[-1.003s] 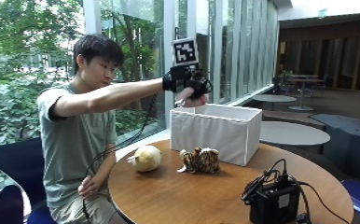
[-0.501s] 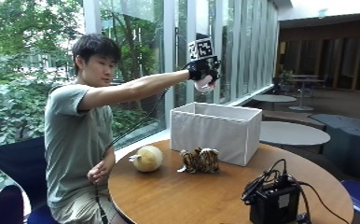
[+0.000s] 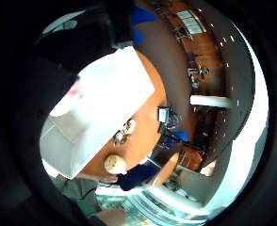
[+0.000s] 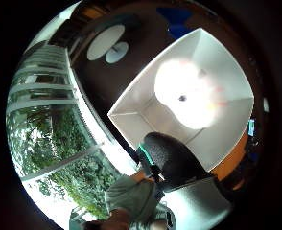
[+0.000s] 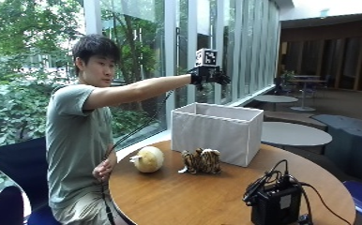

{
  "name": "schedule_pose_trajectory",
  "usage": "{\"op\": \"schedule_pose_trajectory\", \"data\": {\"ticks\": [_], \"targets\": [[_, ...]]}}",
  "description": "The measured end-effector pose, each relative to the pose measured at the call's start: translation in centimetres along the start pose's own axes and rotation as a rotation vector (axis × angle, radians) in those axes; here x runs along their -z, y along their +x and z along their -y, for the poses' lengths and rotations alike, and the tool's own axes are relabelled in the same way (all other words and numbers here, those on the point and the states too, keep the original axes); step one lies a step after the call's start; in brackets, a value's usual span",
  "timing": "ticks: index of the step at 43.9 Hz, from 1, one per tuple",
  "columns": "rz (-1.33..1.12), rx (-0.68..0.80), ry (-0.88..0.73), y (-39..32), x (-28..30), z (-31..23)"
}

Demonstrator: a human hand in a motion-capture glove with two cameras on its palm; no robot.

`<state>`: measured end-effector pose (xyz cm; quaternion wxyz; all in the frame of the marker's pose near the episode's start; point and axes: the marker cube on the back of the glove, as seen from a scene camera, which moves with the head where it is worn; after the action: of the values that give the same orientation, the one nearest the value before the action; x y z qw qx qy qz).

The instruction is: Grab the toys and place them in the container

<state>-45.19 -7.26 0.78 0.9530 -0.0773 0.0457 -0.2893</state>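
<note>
My gloved right hand (image 5: 209,75) hovers high above the white fabric container (image 5: 215,131), fingers spread and holding nothing. In the thumb side palm view a white plush toy with pink marks (image 4: 189,93) shows inside the container's walls (image 4: 131,112), below the gloved thumb (image 4: 172,160); whether it is falling or lying there I cannot tell. A striped tiger toy (image 5: 201,161) lies on the table in front of the container. A round pale yellow toy (image 5: 147,159) sits beside it, nearer the person. The little finger side palm view shows the container (image 3: 105,108), tiger (image 3: 123,133) and round toy (image 3: 115,164).
The round wooden table (image 5: 187,197) also carries a black device with cables (image 5: 275,204) at its front right edge. The person's bare hand (image 5: 103,171) rests low beside the table. Windows stand close behind the container, and other tables (image 5: 293,133) stand behind it.
The hand rose and moved over the container, then its fingers spread. The white toy it carried has left the hand and now shows inside the container.
</note>
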Motion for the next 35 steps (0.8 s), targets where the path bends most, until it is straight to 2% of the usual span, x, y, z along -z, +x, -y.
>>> {"op": "schedule_pose_trajectory", "data": {"ticks": [6,15,21,23,28,33,35], "targets": [[0.014,-0.014,0.043,1.8,1.9,-2.9],[0.001,-0.174,0.071,11.8,3.4,-11.5],[0.224,-0.236,0.119,15.4,3.6,-16.9],[0.276,-0.283,0.114,17.4,2.5,-19.7],[0.071,-0.411,0.042,22.6,-3.0,-24.9],[0.194,-0.224,0.012,22.1,-8.0,-29.2],[0.172,-0.298,-0.026,22.3,-10.7,-30.0]]}}
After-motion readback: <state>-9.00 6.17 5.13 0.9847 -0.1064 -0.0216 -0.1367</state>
